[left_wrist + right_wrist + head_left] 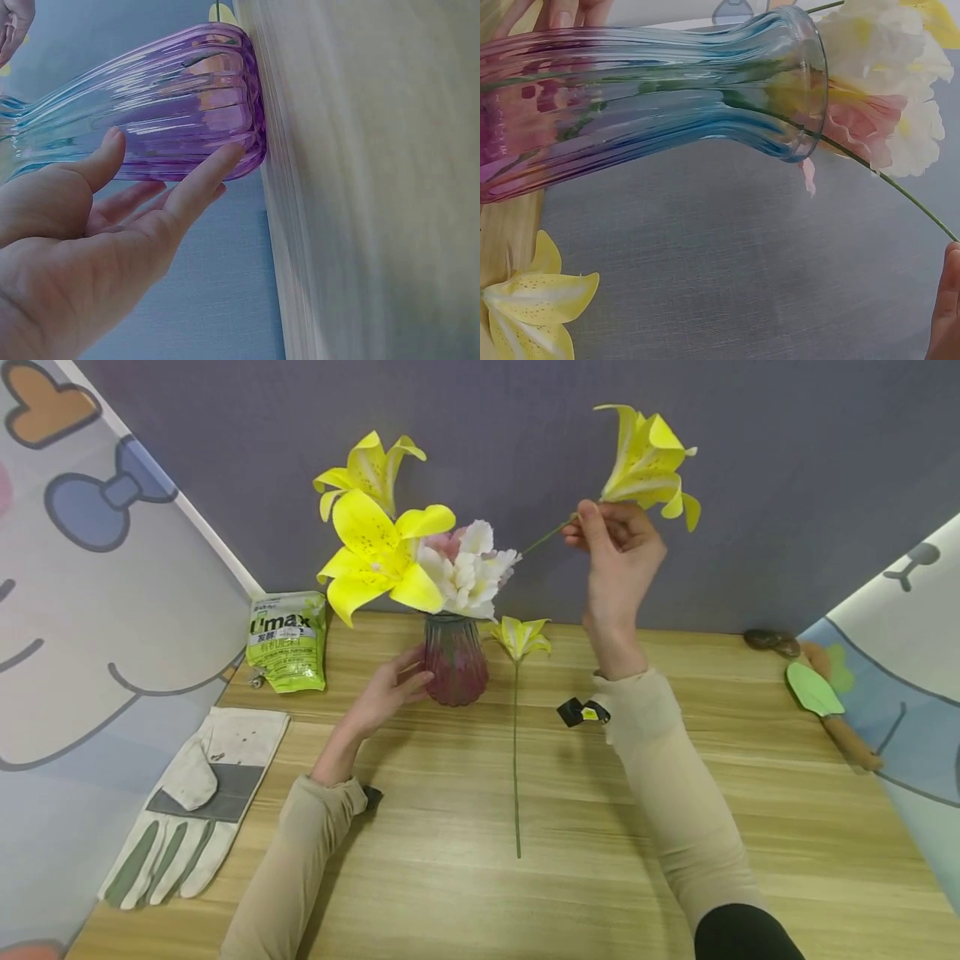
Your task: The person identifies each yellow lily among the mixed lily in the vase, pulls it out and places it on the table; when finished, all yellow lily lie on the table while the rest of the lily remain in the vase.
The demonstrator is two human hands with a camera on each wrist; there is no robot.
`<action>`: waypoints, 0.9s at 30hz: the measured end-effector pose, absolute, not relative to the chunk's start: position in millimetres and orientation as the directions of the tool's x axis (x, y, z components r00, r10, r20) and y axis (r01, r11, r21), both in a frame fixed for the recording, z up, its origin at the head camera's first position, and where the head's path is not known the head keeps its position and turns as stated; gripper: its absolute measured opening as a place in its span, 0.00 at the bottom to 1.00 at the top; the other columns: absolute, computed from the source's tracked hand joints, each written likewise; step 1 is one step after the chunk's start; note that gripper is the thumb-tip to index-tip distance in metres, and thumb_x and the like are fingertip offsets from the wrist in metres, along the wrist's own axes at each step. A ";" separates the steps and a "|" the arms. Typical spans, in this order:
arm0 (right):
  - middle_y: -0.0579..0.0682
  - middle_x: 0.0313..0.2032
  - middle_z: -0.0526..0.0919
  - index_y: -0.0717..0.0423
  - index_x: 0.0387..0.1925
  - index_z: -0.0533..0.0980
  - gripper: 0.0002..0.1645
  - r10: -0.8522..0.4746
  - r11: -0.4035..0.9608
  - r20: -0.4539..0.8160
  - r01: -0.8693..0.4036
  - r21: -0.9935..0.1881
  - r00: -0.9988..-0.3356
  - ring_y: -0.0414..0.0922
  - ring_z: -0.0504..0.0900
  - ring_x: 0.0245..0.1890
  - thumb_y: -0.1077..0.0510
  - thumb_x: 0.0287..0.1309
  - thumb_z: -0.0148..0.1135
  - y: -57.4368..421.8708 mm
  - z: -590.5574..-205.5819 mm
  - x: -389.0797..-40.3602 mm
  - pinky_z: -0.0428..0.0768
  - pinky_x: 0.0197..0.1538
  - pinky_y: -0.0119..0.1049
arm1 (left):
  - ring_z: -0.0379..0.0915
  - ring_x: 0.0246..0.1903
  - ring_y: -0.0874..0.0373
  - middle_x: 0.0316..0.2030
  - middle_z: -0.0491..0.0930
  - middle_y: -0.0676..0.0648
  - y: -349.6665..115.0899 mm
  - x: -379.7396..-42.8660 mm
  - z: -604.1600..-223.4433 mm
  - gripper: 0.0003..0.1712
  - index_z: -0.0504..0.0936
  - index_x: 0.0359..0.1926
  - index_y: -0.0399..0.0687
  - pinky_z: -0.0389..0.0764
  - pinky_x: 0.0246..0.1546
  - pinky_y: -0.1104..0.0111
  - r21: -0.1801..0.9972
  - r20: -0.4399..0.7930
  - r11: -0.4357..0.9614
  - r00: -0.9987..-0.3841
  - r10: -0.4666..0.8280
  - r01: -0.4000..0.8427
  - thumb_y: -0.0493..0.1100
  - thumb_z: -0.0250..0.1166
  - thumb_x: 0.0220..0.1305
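A ribbed glass vase (456,668), blue-green at the neck and purple-pink at the base, stands upright on the table. Large yellow lilies (382,556) and white and pink flowers (468,572) fill its mouth. My left hand (390,689) rests its extended fingers and thumb against the vase's lower left side. Up to the right, my right hand (622,552) pinches the stem of another yellow lily (648,464) just below the bloom. In the right wrist view this green stem (911,199) slants through the vase's mouth. One more yellow lily (517,639) lies right of the vase.
A green-and-white fertilizer bag (287,643) stands at the back left, above a work glove (198,802). A small trowel (817,689) with dark stones (772,642) lies at the right edge. A small black item (573,712) is near my right sleeve. A grey wall rises behind.
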State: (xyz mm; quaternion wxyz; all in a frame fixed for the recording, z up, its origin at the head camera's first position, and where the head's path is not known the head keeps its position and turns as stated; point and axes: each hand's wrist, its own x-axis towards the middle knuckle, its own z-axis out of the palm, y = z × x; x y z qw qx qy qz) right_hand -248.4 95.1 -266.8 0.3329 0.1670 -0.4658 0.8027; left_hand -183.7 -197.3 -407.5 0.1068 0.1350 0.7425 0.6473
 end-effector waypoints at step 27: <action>0.62 0.29 0.87 0.69 0.31 0.84 0.06 0.501 -0.335 0.552 -0.737 -0.587 -0.667 0.53 0.84 0.26 0.76 0.64 0.69 103.6 -249.7 -246.2 0.90 0.36 0.39 | 0.64 0.73 0.31 0.78 0.58 0.26 -195.6 -182.2 -407.8 0.33 0.55 0.81 0.28 0.82 0.66 0.49 0.987 0.034 0.137 -0.941 0.336 0.085 0.30 0.54 0.83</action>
